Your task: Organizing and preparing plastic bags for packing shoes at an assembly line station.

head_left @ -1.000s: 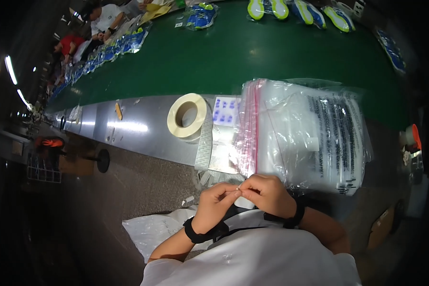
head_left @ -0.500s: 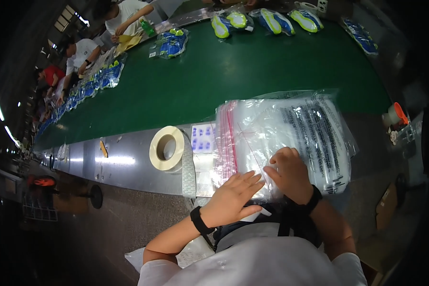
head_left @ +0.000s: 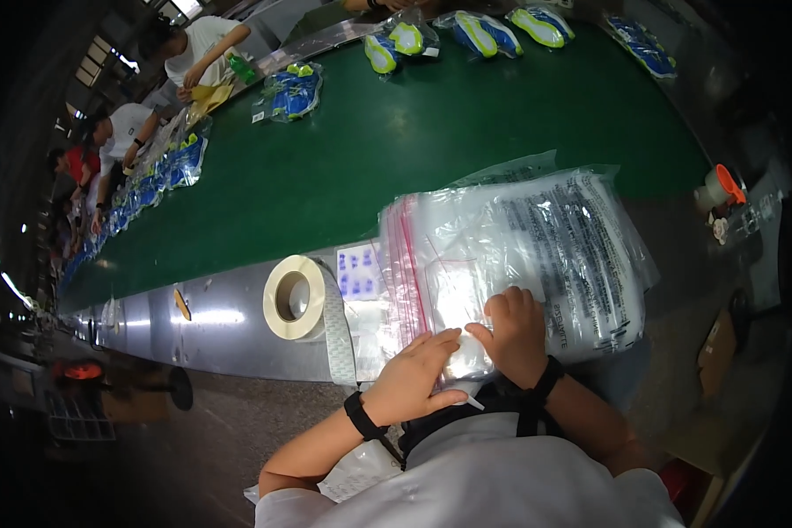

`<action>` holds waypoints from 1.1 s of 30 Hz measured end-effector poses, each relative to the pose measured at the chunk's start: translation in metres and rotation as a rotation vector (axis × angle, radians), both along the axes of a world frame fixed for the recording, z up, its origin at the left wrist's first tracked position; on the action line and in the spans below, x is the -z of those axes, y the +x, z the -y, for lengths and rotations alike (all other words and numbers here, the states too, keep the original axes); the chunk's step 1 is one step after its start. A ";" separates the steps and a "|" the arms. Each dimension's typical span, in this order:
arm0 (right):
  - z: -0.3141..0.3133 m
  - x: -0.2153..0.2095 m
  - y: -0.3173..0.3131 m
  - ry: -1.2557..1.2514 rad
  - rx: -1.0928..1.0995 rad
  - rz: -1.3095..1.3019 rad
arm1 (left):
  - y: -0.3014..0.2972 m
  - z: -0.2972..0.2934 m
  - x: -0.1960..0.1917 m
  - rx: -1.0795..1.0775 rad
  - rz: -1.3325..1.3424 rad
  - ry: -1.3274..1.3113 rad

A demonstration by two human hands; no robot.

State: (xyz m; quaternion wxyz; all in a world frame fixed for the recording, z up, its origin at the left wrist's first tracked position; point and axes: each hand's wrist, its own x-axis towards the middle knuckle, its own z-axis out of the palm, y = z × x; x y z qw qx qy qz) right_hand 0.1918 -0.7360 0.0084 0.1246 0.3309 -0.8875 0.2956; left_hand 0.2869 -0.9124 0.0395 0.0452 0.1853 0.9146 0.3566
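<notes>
A stack of clear plastic bags (head_left: 581, 255) with dark print and red strips lies in front of me, over the table's near edge. My left hand (head_left: 414, 378) rests on the stack's near left corner, fingers stretched out and thumb apart. Beside it, my right hand (head_left: 515, 339) lies on the bags with fingers curled and thumb apart; nothing shows between them. The fingertips are partly hidden. Just under my left thumb, a small white piece (head_left: 473, 401) sticks out at the stack's near edge.
A roll of labels (head_left: 279, 299) stands left of the bags, its strip hanging over the metal edge (head_left: 229, 348). A sheet with purple marks (head_left: 356, 271) lies beside it. Bagged blue-and-lime shoes (head_left: 295, 92) lie on the green table (head_left: 326, 167). Several people (head_left: 207, 53) work at the far left.
The whole view has shifted slightly. My hands have come closer together on the bags, and my left fingers, spread before, now lie close together.
</notes>
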 end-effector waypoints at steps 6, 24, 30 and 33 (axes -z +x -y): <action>-0.002 0.023 -0.006 0.084 0.107 -0.067 | 0.000 0.007 0.006 -0.011 -0.045 -0.013; -0.010 0.005 -0.011 -0.270 0.138 0.225 | -0.024 0.017 -0.021 -0.116 0.368 0.243; -0.015 0.010 -0.012 -0.503 -0.011 0.401 | -0.080 -0.011 0.000 -0.121 0.879 0.887; -0.036 0.011 -0.020 -0.827 0.082 0.833 | -0.095 -0.015 0.032 -0.306 0.990 1.540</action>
